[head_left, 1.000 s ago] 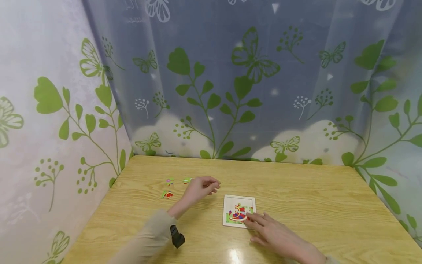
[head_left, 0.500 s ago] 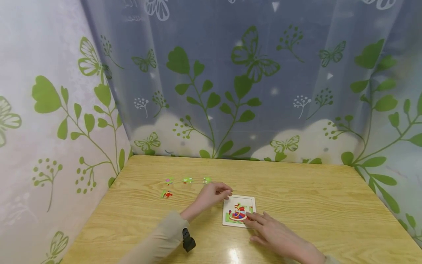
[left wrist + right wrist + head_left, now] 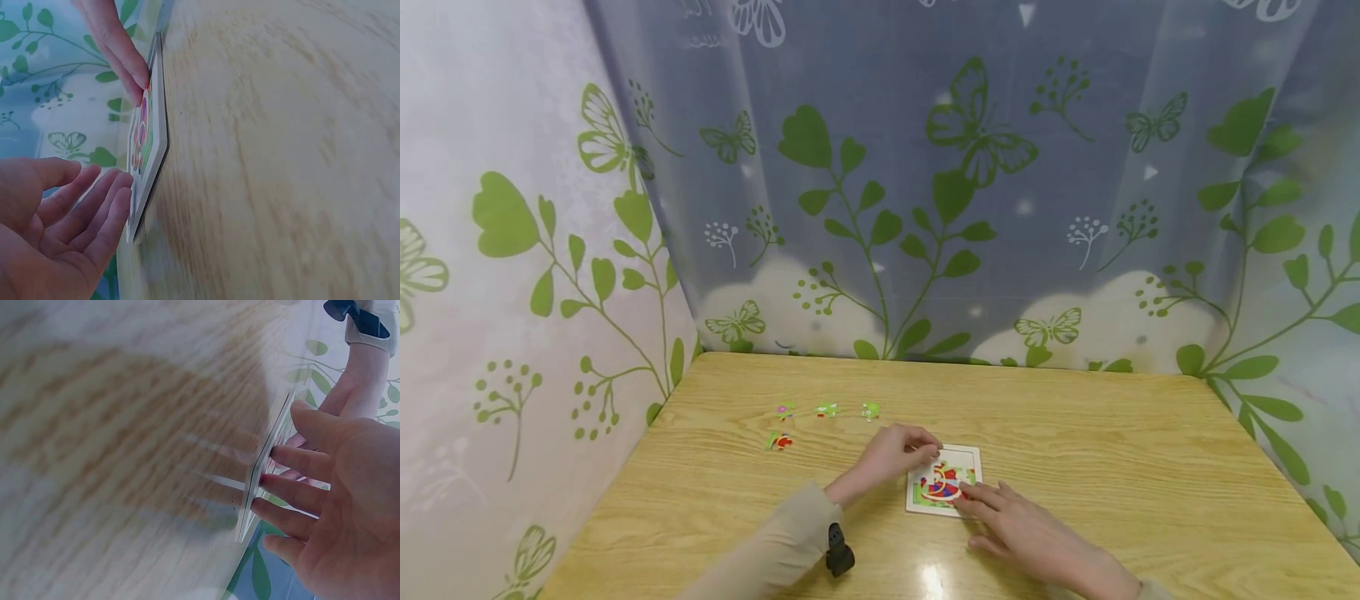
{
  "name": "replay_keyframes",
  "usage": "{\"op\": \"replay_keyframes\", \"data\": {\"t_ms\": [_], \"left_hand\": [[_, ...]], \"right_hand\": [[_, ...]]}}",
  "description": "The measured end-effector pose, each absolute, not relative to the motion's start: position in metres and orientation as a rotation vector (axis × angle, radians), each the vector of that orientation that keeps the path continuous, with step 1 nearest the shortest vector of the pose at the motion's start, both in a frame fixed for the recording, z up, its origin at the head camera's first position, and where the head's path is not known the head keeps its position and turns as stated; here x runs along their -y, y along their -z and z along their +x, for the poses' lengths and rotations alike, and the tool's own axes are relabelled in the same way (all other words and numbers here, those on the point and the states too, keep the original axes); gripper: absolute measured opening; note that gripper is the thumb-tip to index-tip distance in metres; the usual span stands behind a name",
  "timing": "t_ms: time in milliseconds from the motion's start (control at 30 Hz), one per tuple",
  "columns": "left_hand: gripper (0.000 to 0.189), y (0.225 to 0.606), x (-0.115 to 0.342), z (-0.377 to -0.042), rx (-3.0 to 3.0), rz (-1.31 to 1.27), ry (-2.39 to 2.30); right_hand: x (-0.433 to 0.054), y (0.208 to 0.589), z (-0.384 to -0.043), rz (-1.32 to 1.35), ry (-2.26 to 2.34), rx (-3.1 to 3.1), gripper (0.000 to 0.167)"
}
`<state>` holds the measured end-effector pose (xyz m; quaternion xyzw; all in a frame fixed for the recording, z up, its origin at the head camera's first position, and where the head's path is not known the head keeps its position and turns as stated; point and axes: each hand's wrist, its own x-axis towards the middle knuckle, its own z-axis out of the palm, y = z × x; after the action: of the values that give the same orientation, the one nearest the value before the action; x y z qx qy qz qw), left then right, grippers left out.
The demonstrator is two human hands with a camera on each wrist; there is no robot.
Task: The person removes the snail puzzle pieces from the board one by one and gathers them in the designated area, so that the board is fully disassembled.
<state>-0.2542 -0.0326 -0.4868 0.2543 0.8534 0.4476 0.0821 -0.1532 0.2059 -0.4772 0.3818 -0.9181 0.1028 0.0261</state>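
A square puzzle board with a pale frame lies flat on the table. Colourful red, green and white pieces fill its lower part. Over its upper left corner is my left hand, thumb and forefinger brought together. They seem to pinch a small puzzle piece, mostly hidden, with only a dark edge showing at the fingertips. In the left wrist view, the other fingers of the left hand reach towards the board's edge. My right hand rests its extended fingertips on the board's lower right; the right wrist view shows these fingers spread.
Left of the board lie loose puzzle pieces: a green one, a green-and-white one, one with a pink flower and a red-and-green one. A leaf-patterned curtain stands along the wooden table's back edge.
My left hand has moved right and nearer, from beside the loose pieces to over the board's upper left corner. The green piece it hid is uncovered. My right hand has stayed in place.
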Motion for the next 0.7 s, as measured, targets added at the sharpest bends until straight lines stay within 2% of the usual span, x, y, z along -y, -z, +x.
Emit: {"op": "replay_keyframes", "data": {"t_ms": [700], "left_hand": [[0.018,0.4903,0.0245,-0.2560,-2.532,0.776,-1.269]], "right_hand": [[-0.2049,0.4776,-0.1532,1.201,-0.273,2.805,0.045]]}}
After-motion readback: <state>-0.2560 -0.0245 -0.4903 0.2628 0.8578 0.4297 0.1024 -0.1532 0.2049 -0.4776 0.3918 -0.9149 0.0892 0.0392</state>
